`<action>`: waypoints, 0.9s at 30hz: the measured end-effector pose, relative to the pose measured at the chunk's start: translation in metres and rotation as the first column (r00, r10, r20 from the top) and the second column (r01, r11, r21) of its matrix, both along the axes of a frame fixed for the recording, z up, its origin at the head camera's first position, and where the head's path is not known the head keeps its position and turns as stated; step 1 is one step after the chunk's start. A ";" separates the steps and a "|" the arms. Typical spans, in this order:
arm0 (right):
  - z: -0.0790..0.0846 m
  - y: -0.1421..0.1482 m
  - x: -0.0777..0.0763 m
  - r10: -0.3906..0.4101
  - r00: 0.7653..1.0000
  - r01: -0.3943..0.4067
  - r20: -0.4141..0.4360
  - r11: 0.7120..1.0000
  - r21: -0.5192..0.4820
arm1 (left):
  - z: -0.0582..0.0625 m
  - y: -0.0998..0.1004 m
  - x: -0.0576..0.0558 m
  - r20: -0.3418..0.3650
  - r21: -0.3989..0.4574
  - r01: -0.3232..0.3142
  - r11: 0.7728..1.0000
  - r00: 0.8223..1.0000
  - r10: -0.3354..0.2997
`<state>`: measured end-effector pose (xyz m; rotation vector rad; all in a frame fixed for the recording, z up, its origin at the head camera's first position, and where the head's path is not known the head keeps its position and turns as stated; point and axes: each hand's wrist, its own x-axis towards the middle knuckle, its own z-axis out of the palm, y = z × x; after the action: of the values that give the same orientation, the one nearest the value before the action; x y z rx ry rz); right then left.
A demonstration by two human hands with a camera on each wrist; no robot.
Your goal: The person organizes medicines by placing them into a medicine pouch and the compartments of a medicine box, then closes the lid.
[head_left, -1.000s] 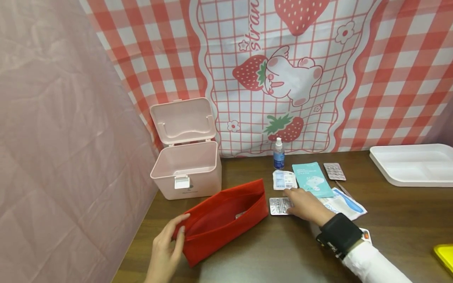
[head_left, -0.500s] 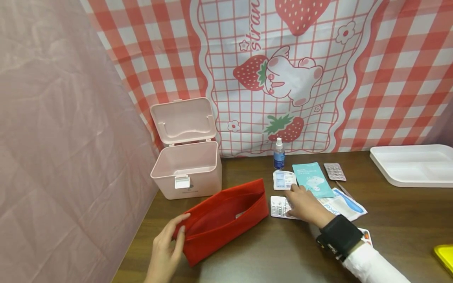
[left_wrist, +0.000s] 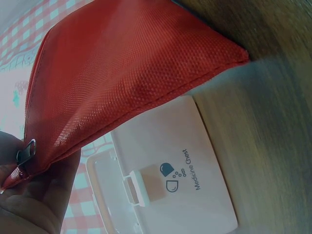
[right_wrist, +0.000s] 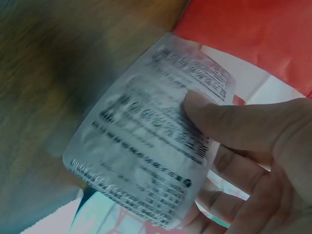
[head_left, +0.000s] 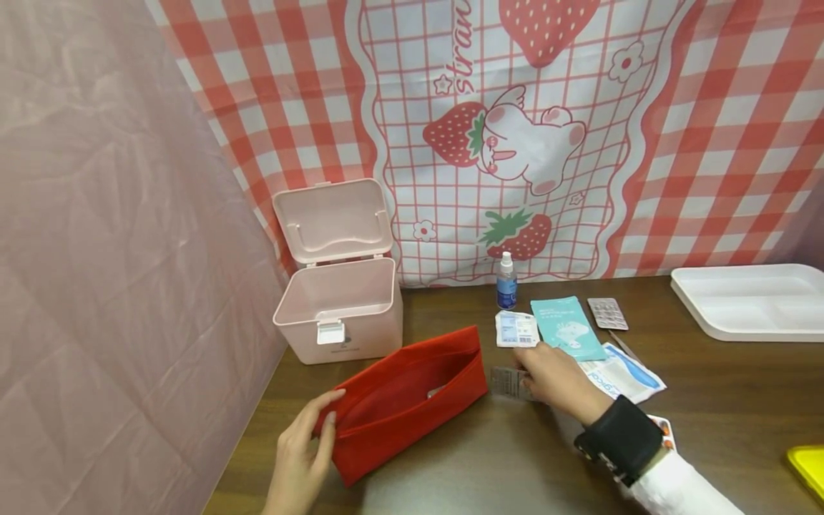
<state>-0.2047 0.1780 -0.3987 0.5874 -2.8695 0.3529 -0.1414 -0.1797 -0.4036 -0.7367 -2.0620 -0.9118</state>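
My left hand (head_left: 302, 447) pinches the left corner of a red zippered pouch (head_left: 412, 429), whose mouth gapes upward with a small pale object partly visible inside. In the left wrist view the zipper pull (left_wrist: 26, 152) sits beside the fingers. My right hand (head_left: 556, 379) holds a silver blister pack (head_left: 508, 383) of pills between thumb and fingers, just right of the pouch. Its printed foil back faces the right wrist camera, with the thumb (right_wrist: 229, 122) pressed on it. Right behind that hand lie a small white packet (head_left: 517, 329) and a teal packet (head_left: 569, 329).
A pink medicine box (head_left: 347, 322) stands lid-up at the back left. Behind the packets is a blue spray bottle (head_left: 506, 282). Another blister pack (head_left: 608, 313), tweezers (head_left: 624, 345) and a white-blue mask packet (head_left: 627, 375) lie rightward, before a white tray (head_left: 759, 329).
The right hand has taken hold of the blister pack and tilted it up from the table. The left hand and the pouch stay put.
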 end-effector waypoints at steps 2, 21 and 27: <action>0.001 0.000 0.002 0.010 1.000 -0.011 -0.020 1.000 -0.007 | 0.000 0.000 0.000 0.000 -0.001 0.002 1.000 1.000 -0.002; 0.043 -0.014 0.034 0.113 0.949 -0.109 -0.293 0.994 0.031 | -0.001 0.000 0.000 -0.005 0.002 -0.002 1.000 1.000 0.002; 0.064 -0.029 0.047 0.137 0.940 -0.129 -0.313 0.991 0.048 | -0.001 0.000 0.000 -0.012 0.003 0.002 1.000 1.000 -0.002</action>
<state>-0.1576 0.1492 -0.3342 0.7695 -2.5373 0.2165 -0.1417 -0.1796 -0.4051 -0.7418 -2.0490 -0.9091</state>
